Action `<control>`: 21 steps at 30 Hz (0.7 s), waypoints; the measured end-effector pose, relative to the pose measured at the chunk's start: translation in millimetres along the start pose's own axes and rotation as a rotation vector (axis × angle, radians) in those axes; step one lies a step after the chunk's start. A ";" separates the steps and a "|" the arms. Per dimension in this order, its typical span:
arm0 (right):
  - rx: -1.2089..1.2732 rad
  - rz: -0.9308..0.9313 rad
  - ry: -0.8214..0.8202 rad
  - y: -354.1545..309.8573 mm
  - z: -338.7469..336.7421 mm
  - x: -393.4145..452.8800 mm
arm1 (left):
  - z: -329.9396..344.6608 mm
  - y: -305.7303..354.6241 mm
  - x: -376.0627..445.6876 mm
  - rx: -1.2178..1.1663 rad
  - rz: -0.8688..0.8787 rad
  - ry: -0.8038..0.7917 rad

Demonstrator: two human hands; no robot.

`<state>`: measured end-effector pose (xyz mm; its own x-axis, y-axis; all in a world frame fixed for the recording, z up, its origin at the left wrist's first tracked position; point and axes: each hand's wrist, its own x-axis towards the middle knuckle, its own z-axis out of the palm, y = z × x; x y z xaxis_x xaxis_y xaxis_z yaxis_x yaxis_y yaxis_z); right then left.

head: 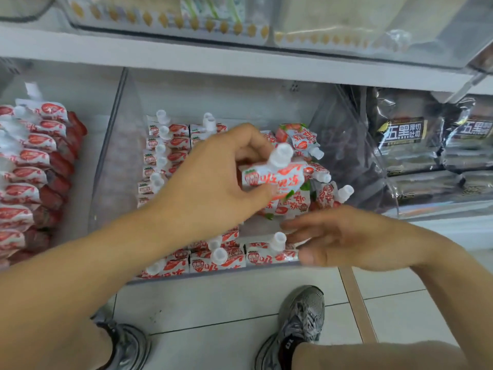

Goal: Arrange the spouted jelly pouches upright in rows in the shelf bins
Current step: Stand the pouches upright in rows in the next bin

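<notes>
View from the head camera, looking down at a shop shelf. The left hand (213,180) has its grip closed on one spouted jelly pouch (272,177), a soft glossy white sachet printed with red strawberries and capped by a ribbed translucent white spout, held above the middle of the clear plastic bin (112,145). The right hand (344,236), blurred, reaches in with fingers extended, its grip open, the fingertips at the front-row pouch (269,253) standing at the bin's front edge; whether they press it cannot be told. In the bin, upright pouches (165,153) stand in rows along the left and front, spouts up, while a loose heap of pouches (309,156) lies tilted and tumbled on the right. A neighbouring bin to the left carries overlapping red-and-white packets (34,166). To the right, behind a clear divider, lie black glossy bread bags (410,145) with white lettering. The white shelf board (186,57) above bears further clear containers. Below, pale grey floor tiles (240,303) with dark joints, and two grey mesh sneakers (301,316).
</notes>
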<state>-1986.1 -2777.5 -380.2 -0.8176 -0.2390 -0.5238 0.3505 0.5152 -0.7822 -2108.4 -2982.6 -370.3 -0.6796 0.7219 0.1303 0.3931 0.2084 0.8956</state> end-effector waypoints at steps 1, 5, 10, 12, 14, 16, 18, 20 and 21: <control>0.050 -0.029 0.095 0.9 -1.9 -1.4 | 6.0 -0.6 -1.2 0.042 0.000 -0.026; -0.049 -0.201 0.354 3.1 6.0 9.0 | 23.7 -6.5 -2.0 0.290 0.015 -0.190; -0.181 -0.210 0.366 13.7 7.1 23.0 | 7.1 -7.9 -1.9 0.518 0.111 -0.328; -0.261 -0.181 0.329 14.5 8.3 28.1 | -4.3 -8.1 -4.0 0.606 0.160 -0.319; -0.259 -0.158 0.287 11.8 6.9 33.5 | -8.6 -9.0 -6.1 0.652 0.151 -0.352; -0.172 -0.119 0.215 8.8 1.5 35.5 | -4.0 -10.6 -9.5 0.706 0.141 -0.379; -0.105 -0.069 0.131 6.2 -4.9 33.7 | 4.7 -13.8 -13.3 0.801 0.181 -0.385; -0.135 -0.009 0.091 4.8 -10.5 29.6 | 11.6 -15.4 -16.9 0.861 0.200 -0.400; -0.213 0.006 0.139 3.1 -13.8 28.3 | 12.9 -16.9 -17.6 0.875 0.199 -0.411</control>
<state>-2014.4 -2771.3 -392.8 -0.8760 -0.1276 -0.4652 0.2632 0.6817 -0.6826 -2095.1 -2990.3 -393.2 -0.3487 0.9352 -0.0619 0.9089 0.3536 0.2213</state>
